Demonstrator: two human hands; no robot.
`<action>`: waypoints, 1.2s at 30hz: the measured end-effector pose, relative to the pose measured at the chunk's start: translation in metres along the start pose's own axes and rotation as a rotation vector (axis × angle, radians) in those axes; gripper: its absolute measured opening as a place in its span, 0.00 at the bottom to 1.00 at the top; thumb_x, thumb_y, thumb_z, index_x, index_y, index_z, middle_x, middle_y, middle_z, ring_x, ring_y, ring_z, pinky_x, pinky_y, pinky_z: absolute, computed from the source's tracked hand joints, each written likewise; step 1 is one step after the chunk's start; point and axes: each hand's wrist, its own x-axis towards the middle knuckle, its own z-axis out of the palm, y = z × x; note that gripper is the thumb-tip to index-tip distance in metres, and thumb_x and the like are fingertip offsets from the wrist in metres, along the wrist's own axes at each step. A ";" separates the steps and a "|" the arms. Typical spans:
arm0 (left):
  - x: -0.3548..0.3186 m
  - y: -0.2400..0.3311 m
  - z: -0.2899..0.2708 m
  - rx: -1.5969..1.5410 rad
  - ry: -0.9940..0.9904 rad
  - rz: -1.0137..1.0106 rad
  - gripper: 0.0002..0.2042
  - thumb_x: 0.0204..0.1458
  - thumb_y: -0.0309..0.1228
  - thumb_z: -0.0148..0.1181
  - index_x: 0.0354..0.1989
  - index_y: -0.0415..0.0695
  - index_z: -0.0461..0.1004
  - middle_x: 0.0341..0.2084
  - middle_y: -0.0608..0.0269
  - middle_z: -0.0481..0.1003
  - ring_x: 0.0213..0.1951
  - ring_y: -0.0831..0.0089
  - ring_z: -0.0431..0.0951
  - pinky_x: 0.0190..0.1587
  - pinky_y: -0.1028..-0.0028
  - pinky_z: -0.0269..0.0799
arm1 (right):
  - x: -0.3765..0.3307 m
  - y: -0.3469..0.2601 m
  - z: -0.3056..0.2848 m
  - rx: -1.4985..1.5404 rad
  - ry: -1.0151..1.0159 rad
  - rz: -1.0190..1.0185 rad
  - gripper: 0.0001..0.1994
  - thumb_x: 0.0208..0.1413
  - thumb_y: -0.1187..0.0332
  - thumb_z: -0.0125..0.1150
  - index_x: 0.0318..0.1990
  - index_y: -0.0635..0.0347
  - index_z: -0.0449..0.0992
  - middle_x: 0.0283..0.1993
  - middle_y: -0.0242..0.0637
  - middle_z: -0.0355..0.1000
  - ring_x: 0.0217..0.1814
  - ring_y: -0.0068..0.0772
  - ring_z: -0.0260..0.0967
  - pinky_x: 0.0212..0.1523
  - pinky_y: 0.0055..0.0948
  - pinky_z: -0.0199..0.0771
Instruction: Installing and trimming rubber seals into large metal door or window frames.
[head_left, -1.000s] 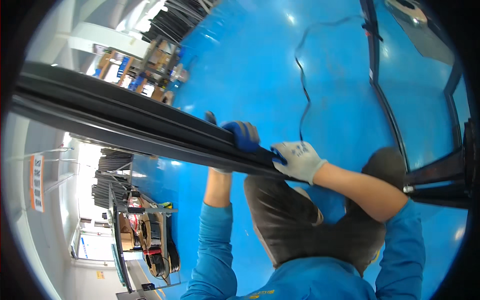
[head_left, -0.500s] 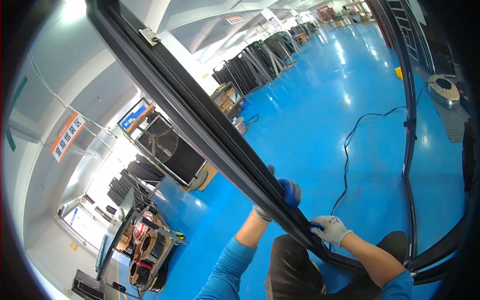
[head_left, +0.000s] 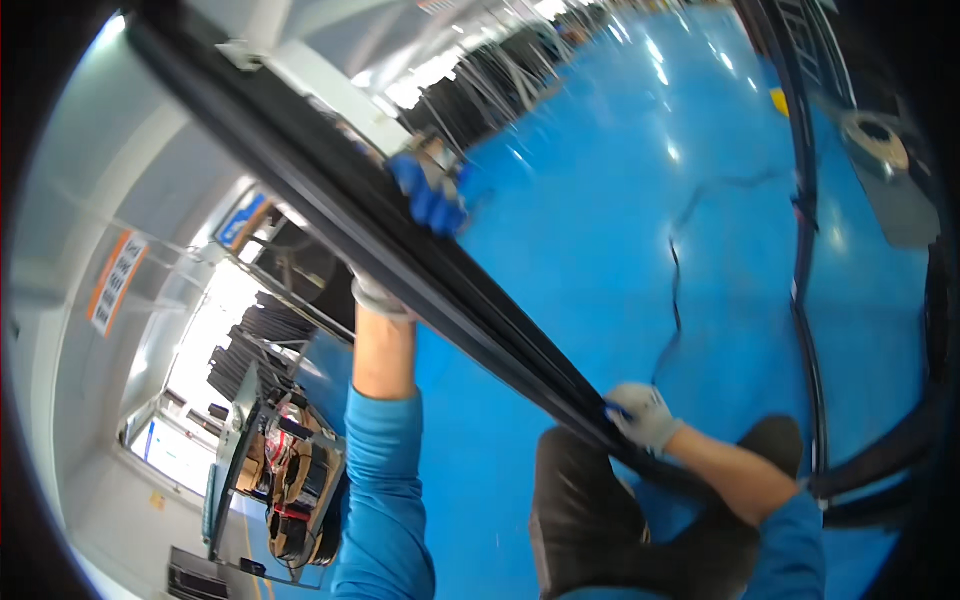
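A long black window or door frame bar (head_left: 500,335) slants from the upper left down to my lap. My left hand (head_left: 430,195) wears a white glove with blue coated fingers. It reaches around the bar about halfway up, fingers closed over the right edge, palm hidden by the bar. Lower down, my gloved right hand (head_left: 645,418) grips the right side of the same bar near my knees, fingertips partly hidden against it. A small pale metal bracket (head_left: 238,55) sits on the bar near its top.
Another black frame side (head_left: 803,240) stands on the right. A black cable (head_left: 676,290) runs across the blue floor (head_left: 560,250). To the left is a cart (head_left: 325,500) loaded with rolls. Racks of dark profiles (head_left: 480,90) line the back, and a pale oval-topped object (head_left: 877,143) is far right.
My left hand has slid up along the bar, toward the upper left, and the arm is stretched further. The right hand stays low on the bar. The view has shifted slightly.
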 end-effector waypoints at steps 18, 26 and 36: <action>-0.172 -0.253 0.027 -0.351 0.219 -0.438 0.43 0.67 0.62 0.14 0.23 0.44 0.73 0.21 0.57 0.72 0.28 0.64 0.68 0.37 0.65 0.64 | 0.068 -0.008 -0.052 0.061 -1.011 0.665 0.14 0.52 0.60 0.65 0.42 0.57 0.83 0.42 0.37 0.82 0.45 0.44 0.77 0.51 0.39 0.75; -0.165 -0.253 0.024 -0.330 0.025 -0.401 0.41 0.67 0.61 0.15 0.20 0.46 0.72 0.17 0.60 0.71 0.25 0.66 0.67 0.33 0.67 0.62 | 0.060 -0.011 -0.045 -0.123 -0.996 0.500 0.11 0.55 0.62 0.60 0.39 0.56 0.83 0.42 0.38 0.81 0.46 0.44 0.77 0.50 0.39 0.75; -0.159 -0.240 0.029 -0.183 0.121 -0.424 0.37 0.69 0.53 0.19 0.19 0.46 0.73 0.15 0.61 0.70 0.23 0.67 0.66 0.32 0.67 0.62 | 0.054 -0.009 -0.040 -0.141 -0.848 0.363 0.11 0.58 0.60 0.58 0.38 0.54 0.82 0.41 0.36 0.81 0.44 0.42 0.77 0.49 0.38 0.75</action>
